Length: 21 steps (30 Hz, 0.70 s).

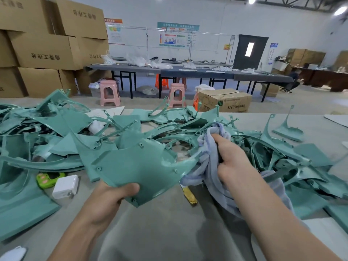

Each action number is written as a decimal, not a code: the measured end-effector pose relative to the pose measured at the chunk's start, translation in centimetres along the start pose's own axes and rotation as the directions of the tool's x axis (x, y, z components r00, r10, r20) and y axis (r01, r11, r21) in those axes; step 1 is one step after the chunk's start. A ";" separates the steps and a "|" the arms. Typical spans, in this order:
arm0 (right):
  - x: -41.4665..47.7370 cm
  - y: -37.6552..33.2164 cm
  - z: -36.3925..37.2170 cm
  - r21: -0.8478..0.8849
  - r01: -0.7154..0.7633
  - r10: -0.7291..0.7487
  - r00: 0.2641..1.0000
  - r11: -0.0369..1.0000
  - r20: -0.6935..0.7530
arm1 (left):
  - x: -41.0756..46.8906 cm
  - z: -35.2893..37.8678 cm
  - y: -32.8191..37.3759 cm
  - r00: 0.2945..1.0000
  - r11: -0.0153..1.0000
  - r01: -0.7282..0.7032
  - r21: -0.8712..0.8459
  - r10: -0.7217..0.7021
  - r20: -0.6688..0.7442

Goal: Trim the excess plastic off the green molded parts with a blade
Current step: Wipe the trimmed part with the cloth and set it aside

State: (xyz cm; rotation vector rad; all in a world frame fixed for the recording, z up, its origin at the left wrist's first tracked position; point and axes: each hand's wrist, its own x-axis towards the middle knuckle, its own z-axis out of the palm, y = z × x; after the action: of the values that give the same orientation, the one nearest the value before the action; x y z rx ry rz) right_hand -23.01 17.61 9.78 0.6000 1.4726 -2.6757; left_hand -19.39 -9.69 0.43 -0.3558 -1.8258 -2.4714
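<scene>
My left hand [111, 196] grips the lower edge of a large green molded panel [131, 162], holding it tilted above the grey table [169, 223]. My right hand [227, 159] clutches a pale blue cloth [209, 166] bunched against the panel's right tip; the cloth hangs down past my wrist. A yellow-handled tool [190, 194], perhaps the blade, lies on the table under the cloth, partly hidden. A big pile of green molded parts [56, 129] covers the table behind and to both sides.
A white charger block [66, 186] and a small green gadget [48, 178] lie left of my left hand. More green pieces [310, 185] crowd the right. Beyond the table stand pink stools [110, 93], a cardboard box [224, 99], stacked cartons [47, 49] and long dark tables.
</scene>
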 end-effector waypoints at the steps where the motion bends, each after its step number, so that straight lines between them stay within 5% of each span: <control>1: -0.6 0.6 0.3 -0.003 0.002 -0.002 1.000 1.000 -0.005 | 0.1 0.7 -0.4 1.000 1.000 -0.012 -0.027 0.011 -0.026; 7: -3.8 5.4 2.4 -0.058 0.252 -0.253 0.968 0.966 -0.004 | -0.5 6.1 -2.2 0.992 0.978 -0.018 -0.208 -0.009 -0.127; 10: -4.9 8.0 2.1 -0.240 0.389 -0.399 0.917 0.889 0.007 | -1.1 7.5 -2.3 0.987 0.967 -0.009 -0.254 -0.032 -0.159; 13: -6.0 10.4 1.7 -0.580 0.485 -0.566 0.823 0.655 0.050 | -1.8 8.6 -2.4 0.947 0.902 0.195 -0.386 -0.275 -0.164; 15: -6.5 11.4 1.3 -0.658 0.517 -0.620 0.779 0.548 0.095 | -2.2 9.0 -2.3 0.926 0.876 0.227 -0.425 -0.329 -0.184; 21: -7.3 9.5 -1.1 -0.857 0.463 -0.575 0.774 0.227 0.266 | -1.2 8.0 -1.4 0.873 0.991 -0.010 -0.130 -0.055 -0.484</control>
State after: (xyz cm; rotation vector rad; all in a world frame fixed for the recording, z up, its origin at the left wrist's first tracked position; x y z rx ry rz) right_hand -13.91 12.13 4.06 0.1143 3.2010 -1.5089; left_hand -17.21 -1.80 1.09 0.2725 -1.4715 -2.4021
